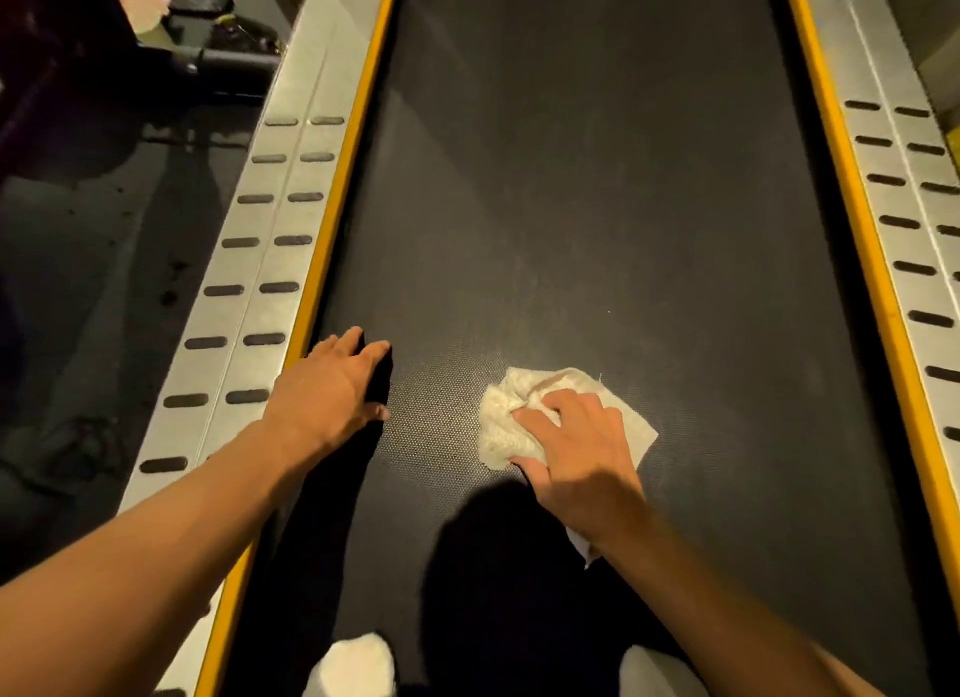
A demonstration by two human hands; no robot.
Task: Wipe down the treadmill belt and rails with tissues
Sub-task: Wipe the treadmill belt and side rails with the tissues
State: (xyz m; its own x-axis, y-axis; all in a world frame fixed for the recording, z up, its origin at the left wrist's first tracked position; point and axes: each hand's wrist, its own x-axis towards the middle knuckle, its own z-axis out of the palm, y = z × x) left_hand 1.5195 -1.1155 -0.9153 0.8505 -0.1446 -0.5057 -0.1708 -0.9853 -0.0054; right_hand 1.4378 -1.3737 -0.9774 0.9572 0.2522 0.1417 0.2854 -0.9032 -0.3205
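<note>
Crumpled tissue (506, 421) lies on the belt (597, 202) at its near end, bunched under the curled fingers of the right hand (576, 449). Left hand (327, 384) rests flat on the belt, fingers straight, holding nothing. Progress judged early: far belt, left rail (260, 259) and right rail (904, 218) apparently remain to wipe

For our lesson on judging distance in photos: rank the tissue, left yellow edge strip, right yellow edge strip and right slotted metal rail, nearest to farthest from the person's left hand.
1. Left yellow edge strip, just beside the left hand.
2. Tissue, on the belt, under the right hand.
3. Right yellow edge strip, across the belt.
4. Right slotted metal rail, outside that strip.
</note>
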